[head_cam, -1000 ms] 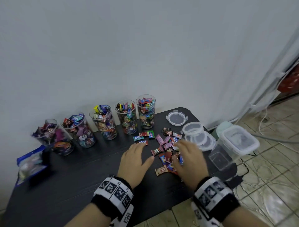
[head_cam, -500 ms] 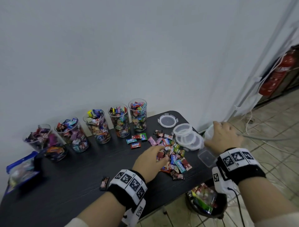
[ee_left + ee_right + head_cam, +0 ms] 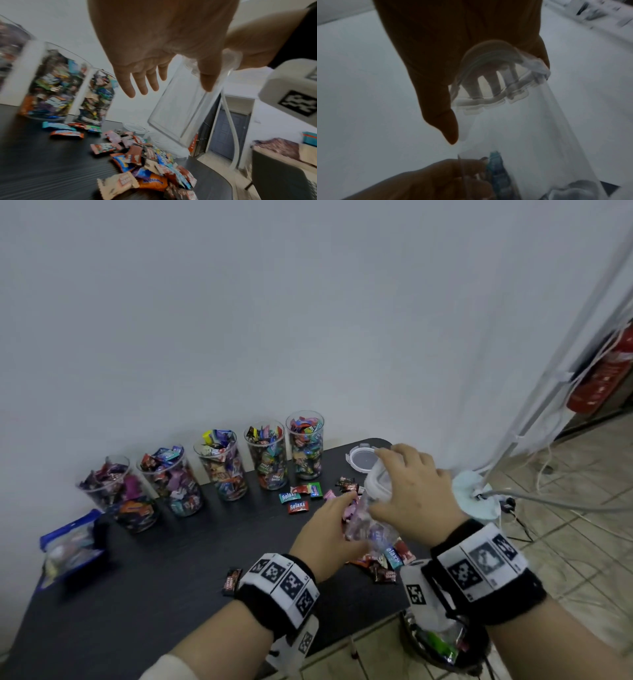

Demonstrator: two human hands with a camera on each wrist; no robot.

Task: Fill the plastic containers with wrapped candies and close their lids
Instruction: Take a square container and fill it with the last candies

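Note:
My right hand [image 3: 407, 491] grips a clear rectangular container [image 3: 371, 510] by its lidded end [image 3: 496, 75] and holds it tilted in the air over the loose pile of wrapped candies [image 3: 387, 563] on the black table [image 3: 154, 594]. The fingers lie over the lid and the thumb runs down the side. My left hand [image 3: 334, 522] reaches for the container's lower end with its fingers straight and spread [image 3: 130, 86], at or just short of the plastic. The container [image 3: 180, 108] looks empty. Candies [image 3: 145, 159] lie under both hands.
Several clear cups full of candies [image 3: 222, 463] line the wall. A round lid [image 3: 363, 462] lies at the far right corner, and round tubs [image 3: 135, 127] behind the pile. A blue bag [image 3: 68, 546] sits at the left. One candy [image 3: 232, 580] lies apart. A bowl of candies [image 3: 442, 642] sits below the table's front edge.
My right hand reached to the lidded container beside the table and brought it over the candy pile. My left hand rose from the pile toward the container's lower end.

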